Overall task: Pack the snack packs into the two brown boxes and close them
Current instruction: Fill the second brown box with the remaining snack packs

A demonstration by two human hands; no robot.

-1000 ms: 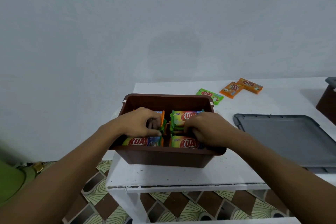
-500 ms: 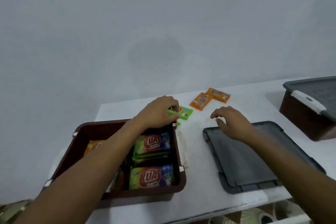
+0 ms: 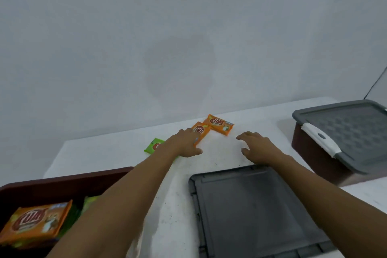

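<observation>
Head view: I see left hand [image 3: 184,144], fingers straight, touching a glossy rectangular orange pack [image 3: 202,130]; right hand [image 3: 258,148] relaxed, empty.

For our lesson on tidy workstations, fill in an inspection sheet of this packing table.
Surface: white table, dark specks.
Job's things: open brown box holding snack packs; closed brown box; loose grey lid lying flat; nearer orange pack, farther orange pack and green pack not yet packed.
Clutter: nothing seen.
Hands: left hand open, fingertips at nearer orange pack; right hand open, empty.
Cables: one thin dark cable, far right.
Surroundings: plain pale wall.
</observation>
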